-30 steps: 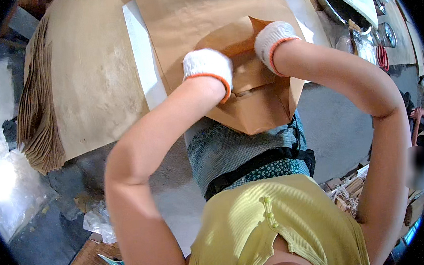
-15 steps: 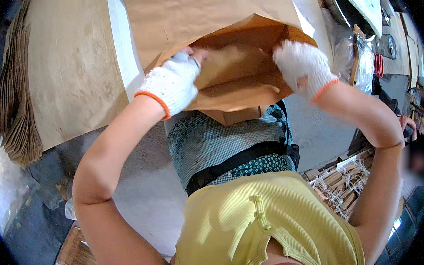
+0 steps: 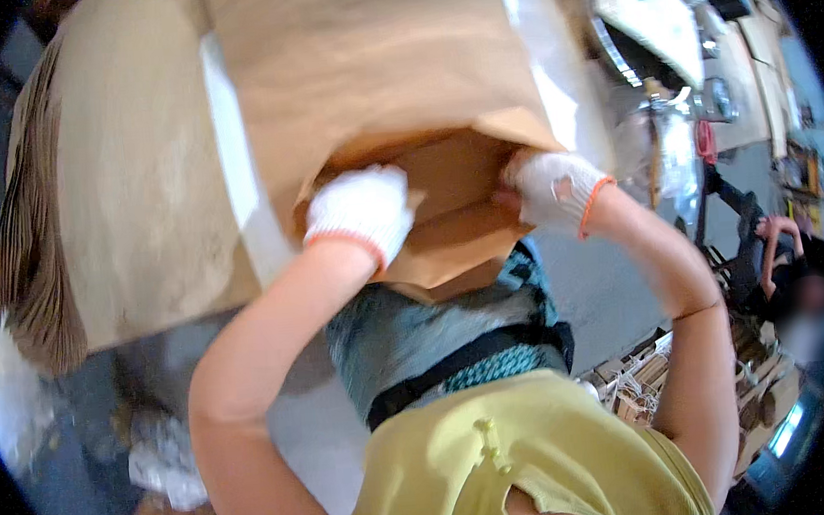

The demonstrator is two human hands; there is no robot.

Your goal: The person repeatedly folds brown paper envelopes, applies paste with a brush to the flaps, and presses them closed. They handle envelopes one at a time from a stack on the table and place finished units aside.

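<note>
I had the large brown kraft-paper bag [image 3: 378, 66] in the upper centre of the frame, lying flat with its mouth gaping. I judged it light and fairly stiff along the creases, but soft enough to buckle at the mouth; a hard tug at one corner could tear it. Smooth paper might slide under knitted gloves, so I favoured the two sides of the mouth as the place to take hold.

Its mouth pointed toward the lower edge of the frame. The long axis ran up the frame, leaning slightly left, with the far end beyond the upper edge.

My left grip [image 3: 360, 213], in a white knitted glove with an orange cuff, was at the left side of the mouth. My right grip [image 3: 552, 188], gloved alike, was at the right side. Both touched the paper, but blur and the gloves hid the fingers, so I could not tell whether either was clenched on it.

Farther out, a pale tan, stained worktop [image 3: 140, 182] filled the upper left, with a fanned brown paper stack [image 3: 34, 248] at its left edge.
</note>
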